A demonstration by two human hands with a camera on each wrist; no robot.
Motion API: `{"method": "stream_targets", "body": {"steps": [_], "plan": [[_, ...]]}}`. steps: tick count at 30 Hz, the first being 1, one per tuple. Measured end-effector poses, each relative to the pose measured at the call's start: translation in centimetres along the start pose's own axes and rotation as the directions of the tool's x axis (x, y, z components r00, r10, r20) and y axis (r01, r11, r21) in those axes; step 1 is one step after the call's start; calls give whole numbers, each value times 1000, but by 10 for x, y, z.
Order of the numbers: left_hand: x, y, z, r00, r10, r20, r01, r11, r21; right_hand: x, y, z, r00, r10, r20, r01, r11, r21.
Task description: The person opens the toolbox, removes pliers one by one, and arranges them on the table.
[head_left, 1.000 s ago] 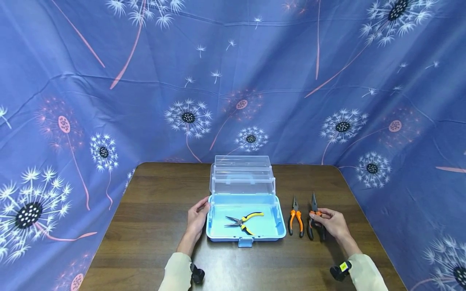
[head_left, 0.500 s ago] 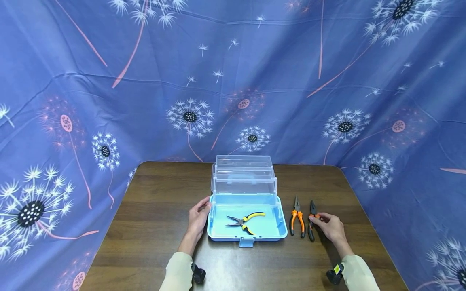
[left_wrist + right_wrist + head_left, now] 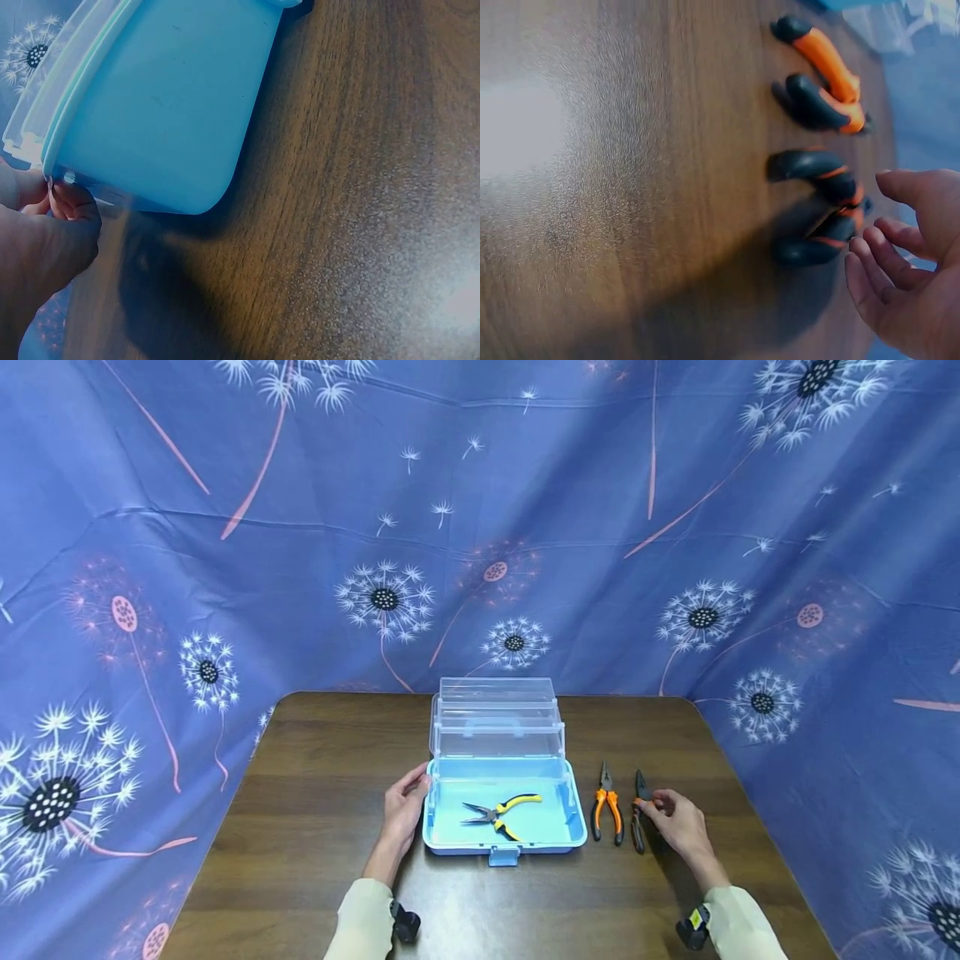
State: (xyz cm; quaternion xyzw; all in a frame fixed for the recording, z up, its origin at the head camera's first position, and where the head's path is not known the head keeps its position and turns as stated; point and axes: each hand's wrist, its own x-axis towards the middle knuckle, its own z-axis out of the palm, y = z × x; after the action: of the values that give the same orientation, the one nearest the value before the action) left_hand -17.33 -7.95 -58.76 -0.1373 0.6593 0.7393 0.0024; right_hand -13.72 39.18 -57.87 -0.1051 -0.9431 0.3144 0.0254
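Note:
My left hand pinches the rim at the back left corner of a light blue toolbox; the left wrist view shows thumb and fingers on that rim. The toolbox's clear lid stands raised. Yellow-and-black long-nose pliers lie inside. On the table to the right are orange-and-black long-nose pliers, jaws pointing away. Beside them lie black-and-orange pliers, partly hidden by my right hand in the head view. In the right wrist view my right thumb and fingers are spread apart near their pivot.
The clear lid and trays rise over the back of the toolbox. A latch hangs at its front. The brown wooden table ends at a blue dandelion-print curtain behind and to the sides.
My right hand has brought the black-and-orange pliers slightly toward me, beside the orange pair, and its fingers are now apart. My left hand stays on the toolbox rim.

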Motion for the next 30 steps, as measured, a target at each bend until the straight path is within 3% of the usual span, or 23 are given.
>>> {"method": "stream_targets", "body": {"steps": [10, 19, 30], "plan": [[4, -4, -3, 1000, 0, -21, 0, 1000, -1, -10, -40, -6, 984, -167, -54, 169, 986, 17], [3, -4, -2, 1000, -26, -7, 26, 999, 19, -16, -73, 3, 941, -310, -139, 321, 944, 72], [4, -4, -1, 1000, -25, -5, 25, 1000, 5, -22, -109, 21, 903, -411, -124, 424, 899, 111]]}}
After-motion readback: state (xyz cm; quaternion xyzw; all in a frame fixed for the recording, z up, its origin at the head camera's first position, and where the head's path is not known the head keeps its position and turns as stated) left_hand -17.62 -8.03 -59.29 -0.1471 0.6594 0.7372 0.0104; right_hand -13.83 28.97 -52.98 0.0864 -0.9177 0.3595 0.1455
